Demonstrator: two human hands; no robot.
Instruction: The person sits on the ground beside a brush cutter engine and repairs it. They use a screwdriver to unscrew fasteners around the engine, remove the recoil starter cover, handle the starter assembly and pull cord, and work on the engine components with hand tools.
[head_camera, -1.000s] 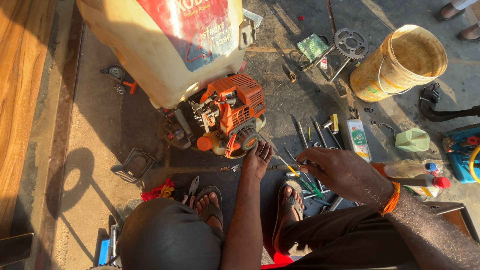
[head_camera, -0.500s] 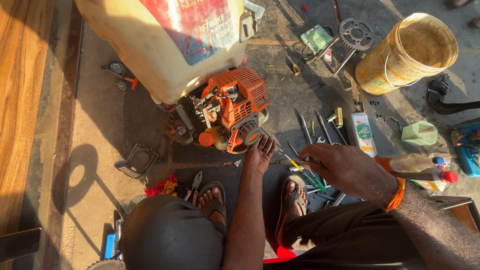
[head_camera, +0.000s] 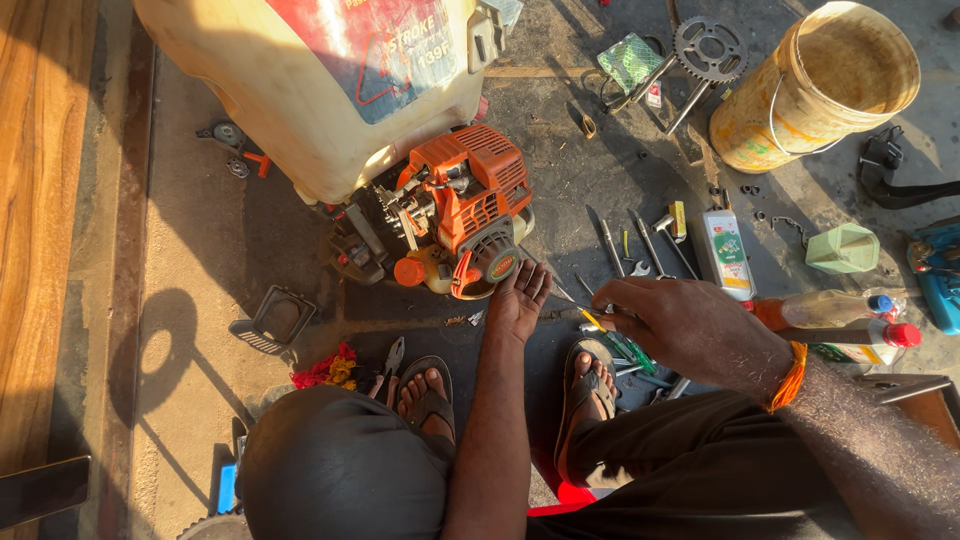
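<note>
An orange and black small engine sits on the concrete floor under a large cream plastic tank. My left hand lies flat with fingers spread, its fingertips against the engine's round starter cover. My right hand hovers just right of it, above a heap of hand tools. Its fingers are closed on a thin metal tool that points left. My sandalled feet and one knee fill the lower part of the view.
A yellow bucket stands at the back right, with a sprocket beside it. A small oil bottle, plastic bottles and a green cup lie to the right. Pliers, a red rag and a black cover lie at left.
My right hand has drawn a little to the left, closer to my left hand, with the thin tool in its fingers. The left hand stays against the engine.
</note>
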